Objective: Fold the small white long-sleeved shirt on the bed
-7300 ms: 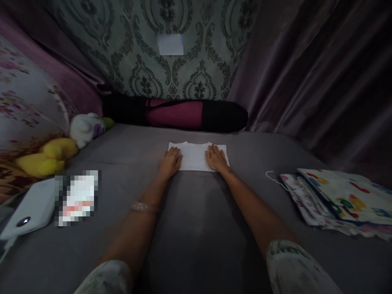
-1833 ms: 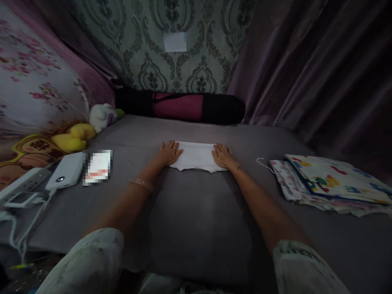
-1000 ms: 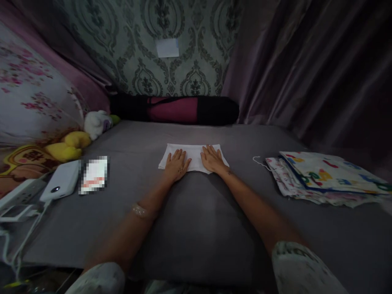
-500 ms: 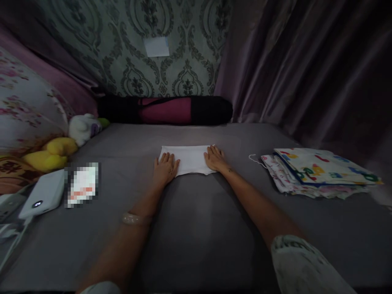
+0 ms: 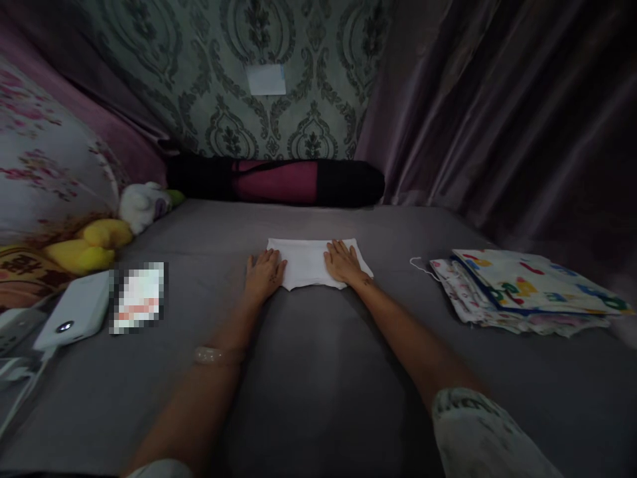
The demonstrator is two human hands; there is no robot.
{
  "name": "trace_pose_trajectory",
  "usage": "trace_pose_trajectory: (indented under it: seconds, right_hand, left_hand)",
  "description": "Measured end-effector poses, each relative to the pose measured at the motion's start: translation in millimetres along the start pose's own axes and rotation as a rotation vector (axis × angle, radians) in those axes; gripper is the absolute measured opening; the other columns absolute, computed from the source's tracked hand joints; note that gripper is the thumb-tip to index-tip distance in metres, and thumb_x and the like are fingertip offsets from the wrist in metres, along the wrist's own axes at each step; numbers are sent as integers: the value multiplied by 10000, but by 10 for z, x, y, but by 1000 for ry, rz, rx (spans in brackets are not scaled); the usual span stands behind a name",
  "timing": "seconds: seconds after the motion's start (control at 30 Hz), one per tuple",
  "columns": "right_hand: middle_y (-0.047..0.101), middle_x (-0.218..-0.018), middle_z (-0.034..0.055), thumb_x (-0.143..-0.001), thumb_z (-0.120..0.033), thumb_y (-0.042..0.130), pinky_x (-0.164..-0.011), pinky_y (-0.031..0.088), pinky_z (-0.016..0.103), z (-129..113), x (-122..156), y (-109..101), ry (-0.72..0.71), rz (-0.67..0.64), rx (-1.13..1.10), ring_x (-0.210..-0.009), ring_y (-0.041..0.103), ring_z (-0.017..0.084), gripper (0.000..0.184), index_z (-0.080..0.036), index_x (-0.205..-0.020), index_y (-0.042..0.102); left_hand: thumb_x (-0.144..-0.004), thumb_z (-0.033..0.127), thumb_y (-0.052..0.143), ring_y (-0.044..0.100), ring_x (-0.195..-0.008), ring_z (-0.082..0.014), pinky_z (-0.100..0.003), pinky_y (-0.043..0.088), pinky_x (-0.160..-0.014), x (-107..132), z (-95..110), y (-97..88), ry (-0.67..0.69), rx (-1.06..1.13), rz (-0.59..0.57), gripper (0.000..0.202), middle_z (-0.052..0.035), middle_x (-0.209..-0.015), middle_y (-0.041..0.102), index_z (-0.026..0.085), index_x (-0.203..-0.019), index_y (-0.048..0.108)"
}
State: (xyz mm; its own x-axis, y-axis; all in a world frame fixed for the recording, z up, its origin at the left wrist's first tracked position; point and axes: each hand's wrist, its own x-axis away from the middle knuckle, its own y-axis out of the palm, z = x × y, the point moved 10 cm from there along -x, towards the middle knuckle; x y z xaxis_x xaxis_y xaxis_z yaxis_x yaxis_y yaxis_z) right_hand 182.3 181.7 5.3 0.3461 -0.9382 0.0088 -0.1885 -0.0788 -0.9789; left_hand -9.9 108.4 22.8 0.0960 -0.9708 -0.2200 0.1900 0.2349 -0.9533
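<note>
A folded piece of white cloth [image 5: 304,260] lies flat on the grey bed sheet [image 5: 308,372] in front of me. What kind of garment or cloth it is, I cannot make out. My left hand [image 5: 265,273] rests at its left edge, palm down, fingers stretched out and partly over the sheet. On the right part of the cloth lies my right hand [image 5: 343,262], also flat with its fingers extended. Neither hand grips anything.
At right sits a stack of folded patterned fabrics [image 5: 527,282] with a white string. A power bank [image 5: 77,312], a blurred-out packet [image 5: 139,297] and plush toys [image 5: 144,206] are at left. A long black-and-pink bag [image 5: 279,182] lies along the wall.
My right hand has slid inward from the cloth's right edge, leaving that corner uncovered. My left hand has shifted slightly outward to the left edge. The view has turned slightly.
</note>
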Motion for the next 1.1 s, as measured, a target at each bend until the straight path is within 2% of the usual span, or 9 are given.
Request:
trace_pose_trajectory:
  seconds: [0.17,0.37,0.5,0.7,0.93,1.1]
  right_hand:
    - [254,-1634,103,-1035,-386,195,-1227,97,513,18,4,16,1,12,2,-1511,183,256,588,-121,-1544,322]
    - [239,-1636,123,-1033,-380,211,-1221,115,508,7,-20,4,14,-40,29,-1510,187,258,585,-115,-1543,316]
    - [239,-1633,143,-1030,-367,211,-1210,126,543,-110,-55,-9,24,-57,41,-1508,190,276,578,-104,-1529,337]
    - [236,-1635,133,-1034,-372,209,-1217,97,544,-428,-44,22,-53,-10,15,-1517,160,263,586,-95,-1541,309]
    - [269,-1624,126,-1034,-384,197,-1215,89,554,-438,-34,62,-51,5,24,-1506,193,269,596,-97,-1544,308]
    - [246,-1630,141,-1030,-386,203,-1210,98,570,-443,-61,70,-36,-52,39,-1506,189,287,604,-85,-1544,300]
  left_hand:
    - [-1007,365,356,417,-1419,-284,-564,227,-1190,-25,-61,22,-12,50,24,456,-151,-1499,497,192,-1400,509]
    - [-1003,339,375,408,-1423,-288,-567,226,-1187,-26,-57,34,0,89,4,445,-165,-1502,489,169,-1394,505]
    - [-1003,325,379,412,-1421,-285,-570,226,-1186,-34,-55,36,3,107,8,437,-166,-1498,493,161,-1387,508]
    - [-1001,311,399,417,-1421,-267,-535,246,-1188,-49,-82,81,-15,110,-6,433,-158,-1510,481,171,-1397,503]
    - [-1004,314,397,423,-1416,-275,-547,262,-1177,-55,-85,88,-2,121,-7,422,-158,-1515,475,178,-1387,513]
    - [-1002,275,404,425,-1414,-269,-543,265,-1179,-53,-88,61,3,147,1,405,-160,-1507,484,174,-1378,512]
